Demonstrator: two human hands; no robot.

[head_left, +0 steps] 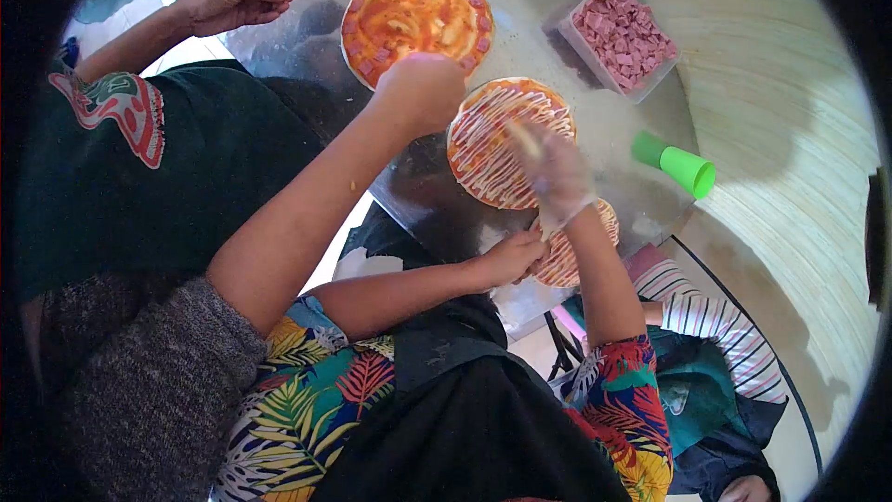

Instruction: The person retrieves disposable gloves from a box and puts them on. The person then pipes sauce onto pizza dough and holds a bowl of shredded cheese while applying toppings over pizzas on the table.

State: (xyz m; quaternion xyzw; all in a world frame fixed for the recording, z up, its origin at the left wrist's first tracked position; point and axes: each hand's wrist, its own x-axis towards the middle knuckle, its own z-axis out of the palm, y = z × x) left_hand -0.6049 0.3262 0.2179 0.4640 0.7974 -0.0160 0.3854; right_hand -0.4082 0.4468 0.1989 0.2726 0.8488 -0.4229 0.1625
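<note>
My right hand (pixel 560 172), in a thin clear glove and blurred by motion, is over the lower right of a pizza (pixel 488 153) with white zigzag lines. Its fingers are closed around something pale that I cannot make out. My left hand (pixel 511 258) is bare, with its fingers pinched together at the left edge of a smaller striped pizza (pixel 599 246). What it grips, if anything, is too small to name. My right forearm partly covers the smaller pizza.
A co-worker's hand (pixel 427 91) covers part of a red-sauced pizza (pixel 409 14) ringed with pink pieces. Another person's hand (pixel 246 2) is at upper left. On the metal table (pixel 409 181) are a tub of pink cubes (pixel 624 33) and a green cup (pixel 686 170) lying sideways.
</note>
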